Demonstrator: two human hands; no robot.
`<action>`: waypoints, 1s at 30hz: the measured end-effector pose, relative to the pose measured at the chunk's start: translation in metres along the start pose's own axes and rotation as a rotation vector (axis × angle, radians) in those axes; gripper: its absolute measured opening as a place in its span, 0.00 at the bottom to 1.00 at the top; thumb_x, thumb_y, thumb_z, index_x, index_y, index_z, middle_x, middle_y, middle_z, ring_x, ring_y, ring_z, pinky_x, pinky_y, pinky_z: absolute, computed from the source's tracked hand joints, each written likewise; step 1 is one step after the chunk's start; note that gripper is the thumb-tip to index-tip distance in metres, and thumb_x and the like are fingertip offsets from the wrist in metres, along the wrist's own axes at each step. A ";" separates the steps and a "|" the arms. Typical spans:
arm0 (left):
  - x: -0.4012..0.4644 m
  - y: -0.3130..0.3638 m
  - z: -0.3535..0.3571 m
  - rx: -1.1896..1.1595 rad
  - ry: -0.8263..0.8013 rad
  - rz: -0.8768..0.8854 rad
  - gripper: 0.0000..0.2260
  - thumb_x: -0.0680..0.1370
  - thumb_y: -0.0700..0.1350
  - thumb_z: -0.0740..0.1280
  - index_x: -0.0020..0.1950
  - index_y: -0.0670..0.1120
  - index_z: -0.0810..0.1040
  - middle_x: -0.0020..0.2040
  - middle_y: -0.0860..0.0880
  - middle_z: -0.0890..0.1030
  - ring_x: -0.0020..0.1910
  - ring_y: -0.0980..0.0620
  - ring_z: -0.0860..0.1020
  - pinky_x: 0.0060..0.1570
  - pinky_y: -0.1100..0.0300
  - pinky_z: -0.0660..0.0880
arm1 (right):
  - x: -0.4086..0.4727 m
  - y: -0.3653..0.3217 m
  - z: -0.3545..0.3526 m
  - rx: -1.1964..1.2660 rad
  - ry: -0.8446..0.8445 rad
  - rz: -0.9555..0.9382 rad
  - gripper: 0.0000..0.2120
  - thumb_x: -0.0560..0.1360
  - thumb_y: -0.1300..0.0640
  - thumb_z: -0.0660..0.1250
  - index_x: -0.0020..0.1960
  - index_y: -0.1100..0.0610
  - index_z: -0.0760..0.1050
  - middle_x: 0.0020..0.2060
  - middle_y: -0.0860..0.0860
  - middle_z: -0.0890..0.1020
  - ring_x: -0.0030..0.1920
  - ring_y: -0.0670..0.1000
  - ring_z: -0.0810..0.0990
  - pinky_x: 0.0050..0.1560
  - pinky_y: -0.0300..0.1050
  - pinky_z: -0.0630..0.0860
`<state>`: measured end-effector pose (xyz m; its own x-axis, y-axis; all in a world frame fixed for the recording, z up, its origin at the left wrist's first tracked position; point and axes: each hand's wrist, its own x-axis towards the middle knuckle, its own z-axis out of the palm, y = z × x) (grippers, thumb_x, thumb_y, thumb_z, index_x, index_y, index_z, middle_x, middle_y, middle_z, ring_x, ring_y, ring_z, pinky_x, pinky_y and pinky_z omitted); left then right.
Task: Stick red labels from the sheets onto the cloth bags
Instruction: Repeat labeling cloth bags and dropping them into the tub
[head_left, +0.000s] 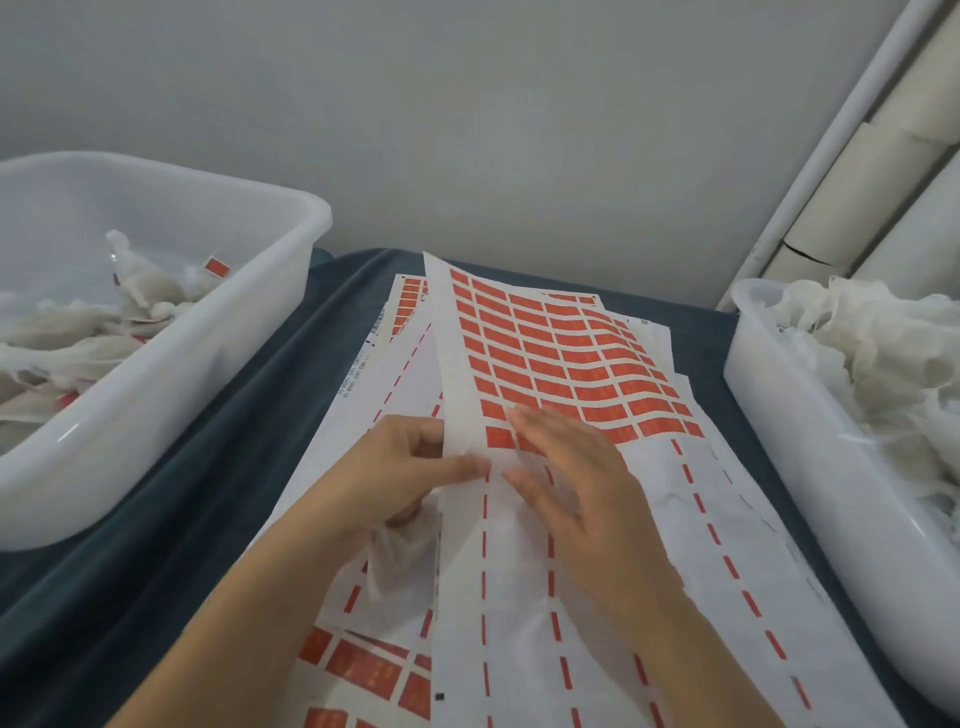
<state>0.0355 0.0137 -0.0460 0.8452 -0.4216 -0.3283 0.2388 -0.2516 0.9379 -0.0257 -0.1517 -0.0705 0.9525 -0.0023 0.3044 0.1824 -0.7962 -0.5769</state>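
A dark blue cloth-covered table (234, 415) carries two white plastic tubs, the left tub (218, 332) with labelled cloth bags (104, 322) and the right tub (810, 467) with plain white cloth bags (883, 353). Between them lies the white sheet of red labels (566, 353), its left edge lifted; the left hand (400, 467) pinches this edge, and the right hand (571, 483) lies flat with straight fingers on the sheet

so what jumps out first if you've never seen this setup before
The grid of red labels on the top sheet at centre catches the eye first, with the left hand pinching the sheet's lifted edge and the right hand resting flat on it. Next come two white tubs: the left tub holds labelled cloth bags, the right tub a heap of plain cloth bags.
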 end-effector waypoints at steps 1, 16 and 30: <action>-0.001 0.001 0.003 0.028 -0.027 0.037 0.09 0.63 0.56 0.70 0.40 0.55 0.84 0.40 0.58 0.84 0.29 0.57 0.80 0.23 0.72 0.67 | 0.002 -0.002 -0.001 -0.002 0.044 -0.033 0.20 0.72 0.37 0.57 0.64 0.35 0.65 0.63 0.27 0.64 0.64 0.29 0.61 0.62 0.22 0.51; -0.011 0.000 0.010 0.322 0.017 0.479 0.06 0.66 0.58 0.62 0.41 0.62 0.75 0.38 0.68 0.80 0.39 0.56 0.81 0.39 0.64 0.79 | 0.001 -0.002 -0.012 -0.166 0.297 -0.349 0.16 0.73 0.52 0.63 0.52 0.62 0.81 0.46 0.54 0.85 0.46 0.53 0.84 0.54 0.43 0.73; -0.008 -0.006 0.012 0.442 -0.008 0.533 0.08 0.69 0.59 0.57 0.38 0.57 0.72 0.37 0.65 0.78 0.40 0.65 0.79 0.35 0.73 0.74 | 0.002 0.000 -0.014 -0.197 0.272 -0.315 0.14 0.71 0.53 0.67 0.50 0.60 0.82 0.45 0.52 0.85 0.44 0.50 0.84 0.55 0.35 0.69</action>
<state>0.0214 0.0084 -0.0499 0.7895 -0.5919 0.1622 -0.4264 -0.3389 0.8386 -0.0275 -0.1601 -0.0591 0.7549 0.1202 0.6447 0.3776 -0.8834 -0.2774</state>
